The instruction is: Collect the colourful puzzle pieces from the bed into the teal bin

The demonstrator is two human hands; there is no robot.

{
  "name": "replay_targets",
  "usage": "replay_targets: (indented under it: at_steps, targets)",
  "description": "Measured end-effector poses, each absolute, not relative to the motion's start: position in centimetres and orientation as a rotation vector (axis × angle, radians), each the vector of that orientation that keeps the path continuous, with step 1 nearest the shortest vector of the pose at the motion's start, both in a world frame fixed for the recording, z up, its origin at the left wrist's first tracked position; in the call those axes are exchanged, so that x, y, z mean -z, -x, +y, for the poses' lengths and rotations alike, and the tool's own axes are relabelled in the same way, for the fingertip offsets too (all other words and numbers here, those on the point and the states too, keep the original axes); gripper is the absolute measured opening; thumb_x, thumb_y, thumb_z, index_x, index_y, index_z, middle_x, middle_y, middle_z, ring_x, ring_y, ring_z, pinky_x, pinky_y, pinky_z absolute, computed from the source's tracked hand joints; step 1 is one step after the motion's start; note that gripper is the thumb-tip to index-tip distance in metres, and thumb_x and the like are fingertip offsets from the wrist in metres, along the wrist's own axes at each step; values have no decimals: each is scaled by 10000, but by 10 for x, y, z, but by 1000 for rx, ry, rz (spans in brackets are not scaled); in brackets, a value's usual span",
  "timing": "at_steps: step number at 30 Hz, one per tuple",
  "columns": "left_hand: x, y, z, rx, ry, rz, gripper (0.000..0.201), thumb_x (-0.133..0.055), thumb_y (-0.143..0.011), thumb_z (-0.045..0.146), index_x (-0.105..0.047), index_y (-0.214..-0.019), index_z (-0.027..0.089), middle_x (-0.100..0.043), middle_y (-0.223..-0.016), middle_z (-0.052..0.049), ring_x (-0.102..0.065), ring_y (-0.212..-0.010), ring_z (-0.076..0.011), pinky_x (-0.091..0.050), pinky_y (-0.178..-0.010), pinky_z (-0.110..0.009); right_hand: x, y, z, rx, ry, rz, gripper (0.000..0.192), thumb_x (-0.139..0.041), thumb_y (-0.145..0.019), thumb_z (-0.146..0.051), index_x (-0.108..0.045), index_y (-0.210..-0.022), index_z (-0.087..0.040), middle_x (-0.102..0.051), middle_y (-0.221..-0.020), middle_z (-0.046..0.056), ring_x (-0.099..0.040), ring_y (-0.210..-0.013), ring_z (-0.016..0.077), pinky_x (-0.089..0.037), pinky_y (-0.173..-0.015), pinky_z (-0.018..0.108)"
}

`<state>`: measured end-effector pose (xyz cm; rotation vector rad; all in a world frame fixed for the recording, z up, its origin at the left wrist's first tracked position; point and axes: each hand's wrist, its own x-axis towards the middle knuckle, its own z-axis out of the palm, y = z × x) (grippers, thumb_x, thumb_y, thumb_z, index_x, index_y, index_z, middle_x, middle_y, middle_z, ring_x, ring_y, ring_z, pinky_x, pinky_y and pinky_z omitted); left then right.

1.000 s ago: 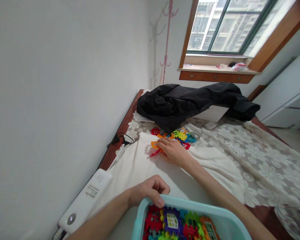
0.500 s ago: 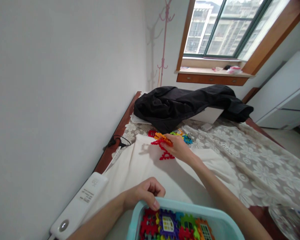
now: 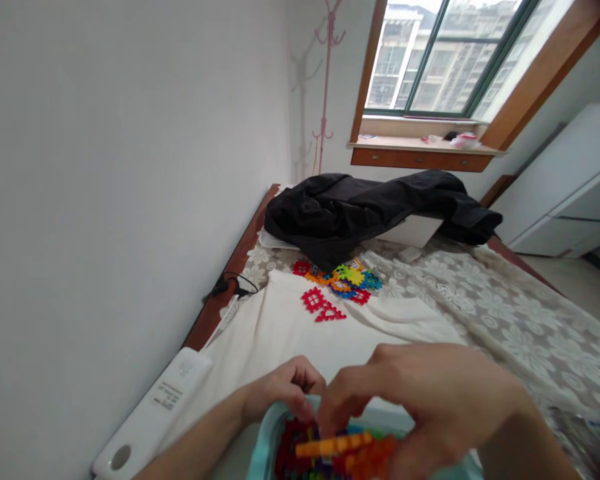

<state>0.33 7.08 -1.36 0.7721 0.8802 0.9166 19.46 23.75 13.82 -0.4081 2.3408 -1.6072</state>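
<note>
Two hands meet low in the view, over a pale blue tub (image 3: pixel 260 460) that sits at the near edge of the bed. The left hand (image 3: pixel 280 393) is curled with its fingers closed on the tub's rim, steadying it. The right hand (image 3: pixel 430 407) is close to the camera and blurred; its fingers are pinched together on orange toy tiles (image 3: pixel 350 448), held just above the tub's opening, where more tiles in red and other colours already lie. Farther up the bed, well apart from the hands, two red tiles (image 3: pixel 323 305) lie on a white cloth (image 3: pixel 280 333), and just beyond them a small heap of mixed tiles (image 3: pixel 343 277) rests on the lace bedspread (image 3: pixel 505 313), beside a black jacket (image 3: pixel 360 207). A white power strip (image 3: pixel 150 413) lies along the wall side of the bed. The risk, as I judge it, is in the drop: the tub looks well filled, so tiles let go from any height could bounce off the pile and over the rim. The tub also stands on soft bedding, so a push from the right hand could tip it if the left hand's hold loosens. The toothed tile edges might snag the lace too.
</note>
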Motion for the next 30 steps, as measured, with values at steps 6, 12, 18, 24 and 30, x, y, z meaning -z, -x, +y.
replay_targets:
  at_steps: [6, 12, 18, 24, 30]
  targets:
    - [7, -3, 74, -842, -707, 803, 325, -828, -522, 309, -537, -538, 165, -463, -455, 49, -309, -406, -59, -142, -395, -254, -104, -166, 266, 1395, -73, 2821, 402, -736, -958, -455, -682, -1291, -237, -784, -1173, 65, -733, -1043, 213, -552, -939, 314]
    - [1, -4, 77, -831, -686, 794, 363, -858, -473, 324, -530, -496, 171, -466, -410, 49, -305, -348, -62, -128, -345, -249, -14, -134, 328, 602, -701, 3163, 634, -769, -886, -330, -574, -1467, -167, -525, -1547, 204, -543, -1397, 338, -423, -1168, 457]
    - [2, -4, 76, -828, -672, 789, 354, -865, -475, 306, -544, -500, 158, -490, -421, 40, -317, -350, -59, -132, -348, -244, -1, -130, 332, 271, -769, 3142, 447, -561, -1020, -352, -569, -1450, -232, -619, -1484, 123, -697, -1192, 284, -527, -977, 355]
    - [2, -4, 76, -833, -667, 790, 377, -872, -472, 322, -533, -499, 162, -484, -419, 44, -314, -347, -58, -131, -348, -238, -1, -125, 329, 77, -916, 3114, 367, -439, -1083, -353, -572, -1395, -211, -696, -1349, 153, -735, -1067, 314, -538, -819, 364]
    - [0, -4, 76, -826, -669, 792, 367, -869, -469, 319, -539, -500, 162, -491, -421, 42, -320, -346, -63, -141, -341, -240, 0, -126, 334, 36, -917, 3105, 312, -485, -1064, -318, -633, -1322, -225, -715, -1335, 137, -740, -1048, 298, -528, -809, 352]
